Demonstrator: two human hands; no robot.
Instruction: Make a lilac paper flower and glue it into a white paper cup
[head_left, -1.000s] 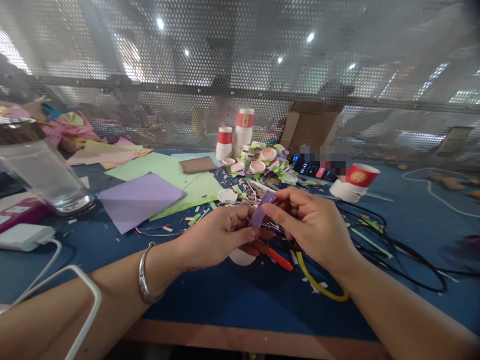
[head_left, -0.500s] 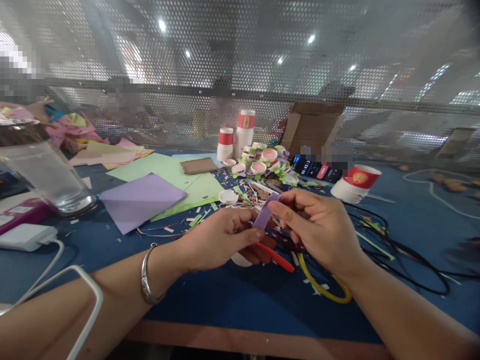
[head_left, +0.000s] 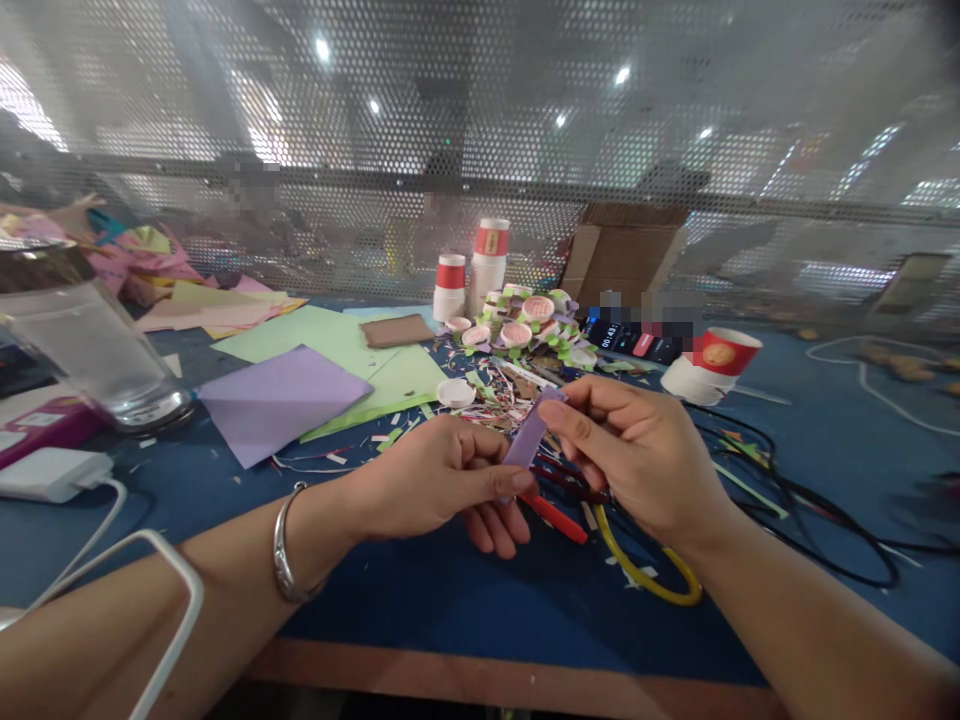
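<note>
A narrow folded strip of purple paper (head_left: pixel 527 438) is stretched between my two hands. My left hand (head_left: pixel 457 480) pinches its lower end between thumb and fingers. At the upper end, the thumb and fingertips of my right hand (head_left: pixel 634 450) are closed on it. Just below the strip lie a red handle (head_left: pixel 555 517) and a yellow loop (head_left: pixel 649 580), partly covered by my hands; I cannot tell whether they belong to one tool. Paper scraps (head_left: pixel 495 395) and a small white paper disc (head_left: pixel 456 392) lie behind my hands.
Purple paper (head_left: pixel 285 400) rests over green sheets (head_left: pixel 405 385) at left. A glass of water (head_left: pixel 112 350) stands far left. Behind are paper cups (head_left: pixel 491 270), a heap of small cup-shaped pieces (head_left: pixel 517 330) and a phone (head_left: pixel 630 340). Black cables (head_left: pixel 810 510) curl at right.
My left hand has shifted slightly down and left along the purple strip, so more of the strip shows. Its lower fingers have come further into view. My right hand is nearly unmoved.
</note>
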